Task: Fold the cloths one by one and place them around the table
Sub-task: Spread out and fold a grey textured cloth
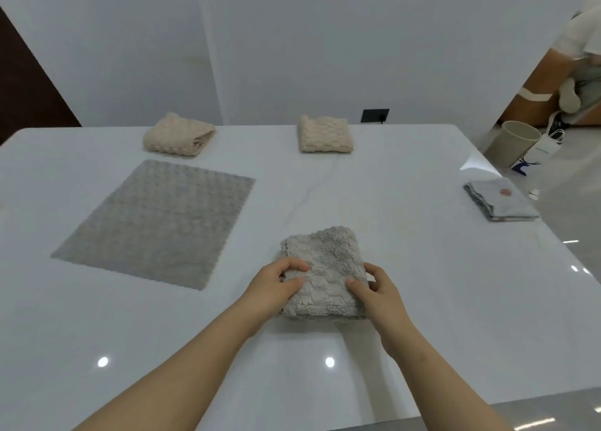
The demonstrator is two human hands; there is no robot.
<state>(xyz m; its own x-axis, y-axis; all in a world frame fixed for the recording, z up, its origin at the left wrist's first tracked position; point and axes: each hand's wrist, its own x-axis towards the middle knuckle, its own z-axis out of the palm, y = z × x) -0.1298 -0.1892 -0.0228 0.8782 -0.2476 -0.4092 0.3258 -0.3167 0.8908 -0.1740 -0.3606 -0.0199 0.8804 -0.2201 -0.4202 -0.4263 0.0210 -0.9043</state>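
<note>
A folded fluffy grey cloth (325,268) lies on the white table (406,284) in front of me. My left hand (276,287) grips its left edge, thumb on top. My right hand (374,294) pinches its right edge, thumb on top as well. An unfolded grey dimpled cloth (156,222) lies flat to the left. Two folded beige cloths (179,134) (325,134) sit along the far edge. A folded blue-grey cloth (499,201) with a small pink spot lies by the right edge.
Beyond the table's right corner stand a beige bin (514,144) and a white bag (546,146) on the floor. A person (579,56) sits at the far right. A black wall socket (374,115) is behind the table.
</note>
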